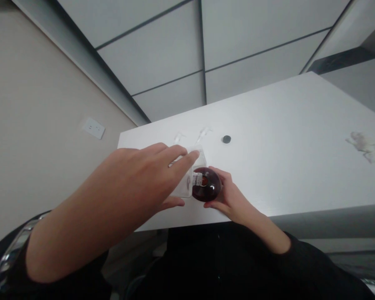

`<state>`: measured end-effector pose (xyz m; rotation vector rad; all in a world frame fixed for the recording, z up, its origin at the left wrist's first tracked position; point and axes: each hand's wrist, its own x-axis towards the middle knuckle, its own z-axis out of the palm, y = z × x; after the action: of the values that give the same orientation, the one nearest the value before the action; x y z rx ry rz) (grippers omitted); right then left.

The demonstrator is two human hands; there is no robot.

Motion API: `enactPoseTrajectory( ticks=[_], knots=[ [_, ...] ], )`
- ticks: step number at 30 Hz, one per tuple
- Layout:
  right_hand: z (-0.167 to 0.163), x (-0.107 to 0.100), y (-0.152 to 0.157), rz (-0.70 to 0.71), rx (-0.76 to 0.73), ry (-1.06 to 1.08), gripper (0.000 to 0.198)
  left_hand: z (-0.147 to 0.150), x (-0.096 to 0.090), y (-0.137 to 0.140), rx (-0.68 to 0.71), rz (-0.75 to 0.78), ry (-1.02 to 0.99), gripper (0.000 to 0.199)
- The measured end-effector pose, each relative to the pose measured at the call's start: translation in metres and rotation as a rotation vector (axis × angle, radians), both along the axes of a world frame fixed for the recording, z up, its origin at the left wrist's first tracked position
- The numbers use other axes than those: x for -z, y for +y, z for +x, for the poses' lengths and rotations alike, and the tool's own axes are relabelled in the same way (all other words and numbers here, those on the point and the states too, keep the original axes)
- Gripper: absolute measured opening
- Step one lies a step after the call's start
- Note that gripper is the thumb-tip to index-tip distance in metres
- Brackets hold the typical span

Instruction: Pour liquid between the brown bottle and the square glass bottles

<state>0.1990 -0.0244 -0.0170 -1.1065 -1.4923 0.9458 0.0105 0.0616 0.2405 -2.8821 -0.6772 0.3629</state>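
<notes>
My left hand [153, 175] is wrapped round a clear plastic bottle [184, 186] that is tipped on its side. Its threaded neck points right and meets the mouth of a dark reddish-brown round bottle [211, 191]; whether the two touch, I cannot tell. From the right, my right hand [226, 196] grips the brown bottle round its side. Just beyond my left fingers, part of another clear, square-edged container [201, 158] shows. Whether liquid is flowing between the bottles is not visible.
Two blurred whitish pump tops [203, 133] [178, 136] lie on the white table [278, 146], with a small dark round cap [226, 139] beside them. A crumpled pale item [364, 145] lies at the right. A wall with a socket [94, 128] borders the left; panelled doors stand behind.
</notes>
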Motion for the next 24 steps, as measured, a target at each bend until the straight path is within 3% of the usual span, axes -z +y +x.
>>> enactPoseTrajectory(
  ticks=[5, 11, 17, 24],
  knots=[
    [-0.0001, 0.0014, -0.0007, -0.013, 0.001, 0.012, 0.093, 0.0001, -0.0010, -0.0009, 0.041, 0.051, 0.021, 0.052],
    [-0.0001, 0.0009, -0.0006, -0.016, -0.009, 0.018, 0.091, 0.0028, -0.0019, -0.0005, -0.005, 0.014, 0.018, 0.049],
    [-0.0008, 0.0007, -0.0008, -0.019, -0.013, 0.030, 0.091, 0.0020, -0.0038, -0.0011, 0.060, 0.065, 0.033, 0.056],
    [-0.0011, -0.0002, 0.0003, 0.011, -0.007, 0.014, 0.089, 0.0040, -0.0033, -0.0012, 0.010, 0.008, -0.009, 0.049]
  ],
)
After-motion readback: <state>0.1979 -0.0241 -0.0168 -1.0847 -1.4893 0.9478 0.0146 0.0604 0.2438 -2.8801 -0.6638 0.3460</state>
